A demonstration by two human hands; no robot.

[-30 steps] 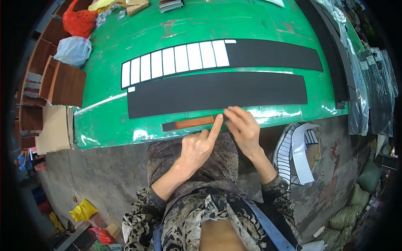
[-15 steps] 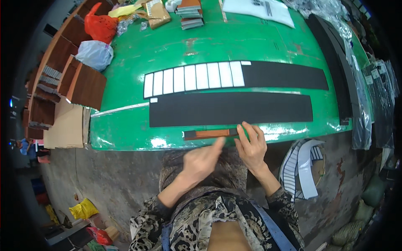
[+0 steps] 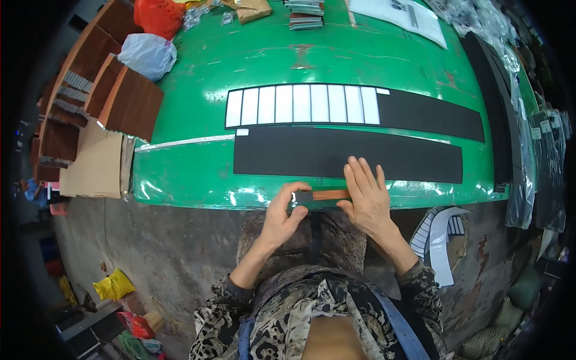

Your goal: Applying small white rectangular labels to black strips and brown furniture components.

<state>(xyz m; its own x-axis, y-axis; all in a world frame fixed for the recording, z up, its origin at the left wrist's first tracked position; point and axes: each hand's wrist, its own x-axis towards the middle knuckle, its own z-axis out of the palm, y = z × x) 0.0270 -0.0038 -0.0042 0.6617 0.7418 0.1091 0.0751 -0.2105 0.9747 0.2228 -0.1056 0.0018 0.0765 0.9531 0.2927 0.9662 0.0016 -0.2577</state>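
Observation:
A narrow brown strip [image 3: 330, 195] with a dark left end lies along the front edge of the green table. My left hand [image 3: 282, 216] holds that dark end between thumb and fingers. Over the strip's right end, my right hand [image 3: 371, 203] lies flat with fingers stretched out, hiding that end. The right fingertips reach onto a long black panel [image 3: 348, 151] with a small white label at its upper left corner. Just beyond it lies a second black panel [image 3: 429, 112], whose left part carries a row of several white rectangles [image 3: 302, 104].
Brown wooden box pieces [image 3: 133, 103] and white and red bags [image 3: 150, 55] stand at the left. A stack of small blocks [image 3: 306, 15] sits at the far side. Long black panels [image 3: 489, 114] line the right edge. Below right, a round container [image 3: 459, 243] holds white strips.
My left hand has moved from over the strip to its left end and taken hold there. My right hand has flattened, fingers reaching farther forward. The whole view has shifted slightly.

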